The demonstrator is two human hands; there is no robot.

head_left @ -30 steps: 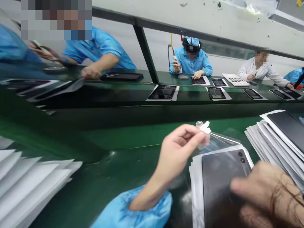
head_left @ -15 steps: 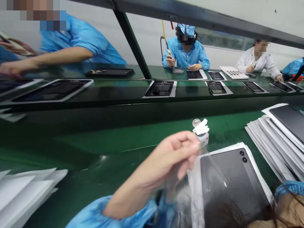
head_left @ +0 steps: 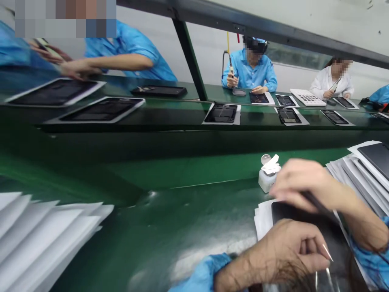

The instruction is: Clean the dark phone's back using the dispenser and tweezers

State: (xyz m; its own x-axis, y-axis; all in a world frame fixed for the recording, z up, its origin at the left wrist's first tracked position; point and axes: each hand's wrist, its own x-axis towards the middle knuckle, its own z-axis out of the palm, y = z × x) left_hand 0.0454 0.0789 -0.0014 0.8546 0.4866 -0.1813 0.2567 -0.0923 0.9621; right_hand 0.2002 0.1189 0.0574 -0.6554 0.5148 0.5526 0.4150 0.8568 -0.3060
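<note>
Well, your left hand [head_left: 288, 251] sits low in the right half of the frame, curled into a tight fist with the knuckles up. A thin, pointed sliver of clear film [head_left: 327, 252] sticks out from between its thumb and fingertips, so it is closed on that. Your right hand [head_left: 300, 178] comes in from the right edge, just above the left one, with fingers bent downward and close together. A slim dark line runs beneath its palm, and it cannot be told whether that is something you grip, or how far this hand is closed. Both hands hover over the tablet [head_left: 284, 211], a flat matte dark slab with a rounded corner that lies in the lower right on a small pile of white sheets [head_left: 261, 219]. These rest on the glossy green surface [head_left: 182, 227]. Just beside the tablet's far edge stands a small white bottle [head_left: 265, 183], squat and blocky, with white tabs and a clear round cap on top. A fanned stack of soft white sheets [head_left: 45, 231] fills the lower left. Another layered stack [head_left: 349, 178] at the right edge carries a second dark slab [head_left: 377, 156]. Across the upper frame a dark belt [head_left: 170, 121] bears opened devices on white trays [head_left: 221, 113], and a person in blue [head_left: 252, 73] sits beyond it.
</note>
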